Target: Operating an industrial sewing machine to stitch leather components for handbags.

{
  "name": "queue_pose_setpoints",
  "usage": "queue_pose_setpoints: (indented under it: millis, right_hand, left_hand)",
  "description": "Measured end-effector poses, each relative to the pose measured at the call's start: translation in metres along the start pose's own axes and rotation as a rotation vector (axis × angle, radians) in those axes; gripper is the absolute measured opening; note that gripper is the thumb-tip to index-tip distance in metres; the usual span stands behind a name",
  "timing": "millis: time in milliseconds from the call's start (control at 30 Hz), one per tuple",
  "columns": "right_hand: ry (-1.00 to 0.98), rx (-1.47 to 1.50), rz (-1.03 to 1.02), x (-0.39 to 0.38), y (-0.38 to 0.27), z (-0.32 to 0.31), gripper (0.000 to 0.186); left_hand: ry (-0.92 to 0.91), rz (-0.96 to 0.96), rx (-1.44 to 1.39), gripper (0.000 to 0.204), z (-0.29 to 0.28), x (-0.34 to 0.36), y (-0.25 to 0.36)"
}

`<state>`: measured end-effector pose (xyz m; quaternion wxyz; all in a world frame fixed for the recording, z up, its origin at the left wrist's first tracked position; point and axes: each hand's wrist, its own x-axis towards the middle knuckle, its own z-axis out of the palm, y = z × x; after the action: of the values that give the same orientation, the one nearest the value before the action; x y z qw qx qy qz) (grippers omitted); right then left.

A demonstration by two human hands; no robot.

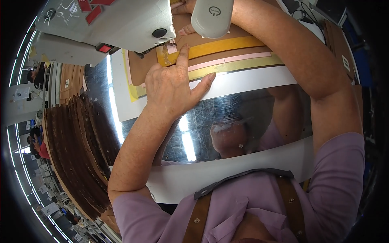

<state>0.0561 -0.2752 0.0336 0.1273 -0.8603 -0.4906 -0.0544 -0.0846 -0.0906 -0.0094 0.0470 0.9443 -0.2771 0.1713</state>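
Note:
A brown sheet [142,67] lies under the white sewing machine head [117,28], bearing a yellow strip [227,45] and pink strips [227,60]. My left hand [172,87] rests on it with the index finger stretched onto the yellow strip, close to the needle area, and the thumb spread toward me. Its other fingers look bent under. Reaching round from the right, my right hand [187,9] is beyond the strip, partly hidden by a white rounded device [212,18]. Its visible fingers are apart on the brown sheet, holding nothing that I can see.
A white sheet [255,79] and a shiny metal plate [190,117] lie between me and the work. Stacked brown pieces [77,154] stand at my left. More brown sheets [340,48] and cables [310,16] are at the right. Other people sit far left.

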Motion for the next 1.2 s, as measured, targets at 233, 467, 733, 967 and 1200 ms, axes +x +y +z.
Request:
queue_pose_setpoints:
  millis: [233,467,733,967,1200]
  right_hand:
    - [-0.005,-0.017,0.016,-0.003,-0.002,-0.002,0.039]
    - [0.014,-0.016,0.038,-0.004,0.001,0.003,0.040]
    - [0.016,-0.038,0.068,-0.005,-0.001,0.003,0.041]
    - [0.004,-0.071,0.100,-0.006,-0.002,0.002,0.042]
    - [-0.002,-0.102,0.138,-0.004,0.002,0.001,0.044]
  left_hand:
    - [-0.130,-0.069,-0.006,0.081,-0.005,0.003,0.003]
    - [-0.132,-0.129,0.016,0.084,-0.005,0.004,0.008]
    - [-0.119,-0.057,0.053,0.081,-0.003,0.005,0.007]
    - [-0.058,0.014,0.038,0.076,-0.001,0.010,0.004]
    - [-0.066,0.026,-0.001,0.076,0.005,0.016,-0.002]
